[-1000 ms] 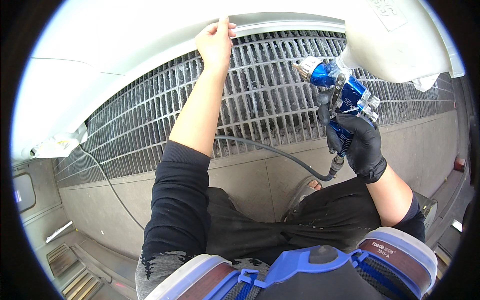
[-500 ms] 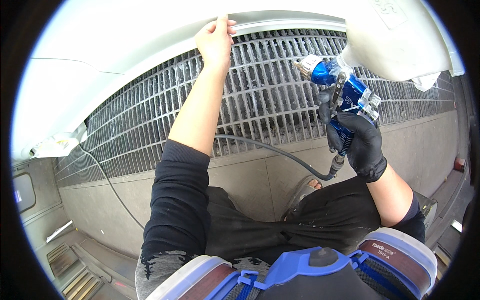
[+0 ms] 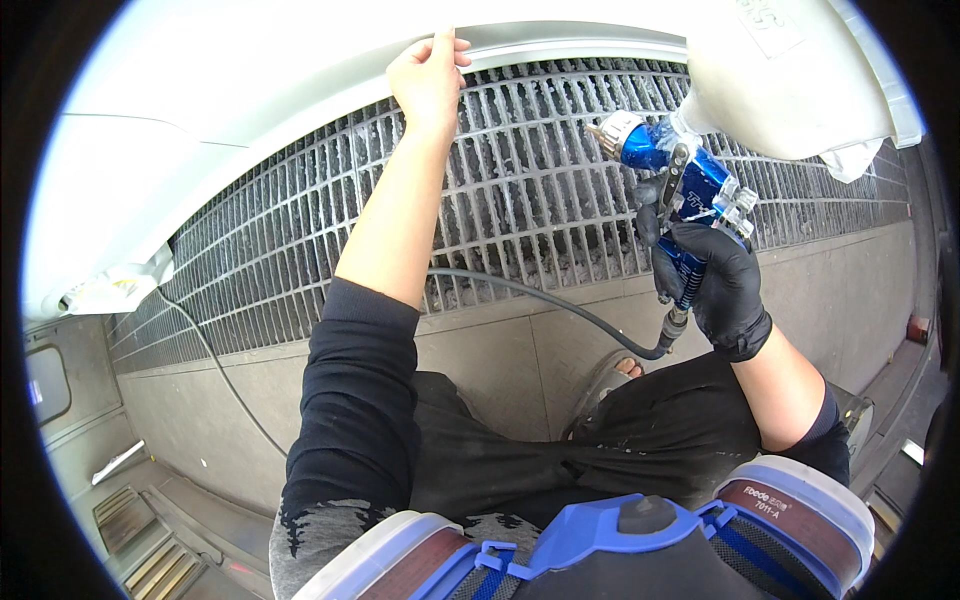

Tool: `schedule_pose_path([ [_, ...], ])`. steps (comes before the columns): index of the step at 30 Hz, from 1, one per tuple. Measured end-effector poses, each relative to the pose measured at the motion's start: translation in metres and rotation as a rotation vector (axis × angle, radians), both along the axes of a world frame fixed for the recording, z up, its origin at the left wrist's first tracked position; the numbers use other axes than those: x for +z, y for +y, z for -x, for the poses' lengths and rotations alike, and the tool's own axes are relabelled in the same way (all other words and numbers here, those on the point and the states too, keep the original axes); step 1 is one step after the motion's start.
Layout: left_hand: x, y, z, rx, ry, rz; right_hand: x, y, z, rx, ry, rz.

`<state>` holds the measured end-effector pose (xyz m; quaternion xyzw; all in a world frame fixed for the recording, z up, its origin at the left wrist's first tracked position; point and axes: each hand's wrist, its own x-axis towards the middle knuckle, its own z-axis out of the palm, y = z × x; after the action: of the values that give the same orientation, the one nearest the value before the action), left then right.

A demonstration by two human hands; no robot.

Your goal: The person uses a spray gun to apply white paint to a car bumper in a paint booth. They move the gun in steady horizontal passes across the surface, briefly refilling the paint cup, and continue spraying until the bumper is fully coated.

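My bare left hand [image 3: 428,80] reaches up and grips the lower edge of a long white painted panel [image 3: 250,110] that spans the top of the view. My right hand [image 3: 715,285], in a black glove, is closed round the handle of a blue spray gun [image 3: 675,165]. The gun's silver nozzle points left toward the panel, and a white cup [image 3: 790,75] sits on top of it. A grey air hose [image 3: 540,295] runs from the bottom of the gun's handle leftward across the floor.
A metal floor grating [image 3: 300,250] lies under the panel, with grey floor tiles [image 3: 480,370] nearer me. My dark trousers and one foot [image 3: 625,370] show below. A blue and white respirator [image 3: 620,535] fills the lower edge. Masking paper [image 3: 110,290] hangs at the panel's left end.
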<state>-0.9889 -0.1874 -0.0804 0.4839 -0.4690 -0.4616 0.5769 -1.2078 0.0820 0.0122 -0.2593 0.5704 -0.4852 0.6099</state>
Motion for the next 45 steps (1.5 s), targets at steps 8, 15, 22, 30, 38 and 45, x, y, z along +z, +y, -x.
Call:
schedule_pose_path([
  [8,0.002,-0.0007,0.0012,-0.001,0.034,-0.028,0.0048,-0.0042,0.0011,0.126,-0.004,0.055],
  [15,0.0027,-0.0019,-0.0018,-0.02,0.058,-0.014,0.0063,-0.0015,-0.0004,0.099,-0.005,0.038],
  [22,0.0019,-0.0024,0.0001,-0.039,0.078,-0.042,-0.0004,0.0028,-0.0005,-0.042,-0.006,-0.02],
  [30,0.0017,-0.0052,-0.0014,-0.053,0.11,-0.061,-0.0032,0.0022,0.0,-0.009,0.028,0.014],
  [38,-0.0005,-0.0082,-0.002,-0.05,0.151,-0.052,0.0021,0.0033,0.002,-0.004,-0.036,0.014],
  [45,-0.0022,-0.0083,-0.0018,-0.061,0.162,-0.031,0.0035,0.0016,-0.0011,0.002,-0.002,0.037],
])
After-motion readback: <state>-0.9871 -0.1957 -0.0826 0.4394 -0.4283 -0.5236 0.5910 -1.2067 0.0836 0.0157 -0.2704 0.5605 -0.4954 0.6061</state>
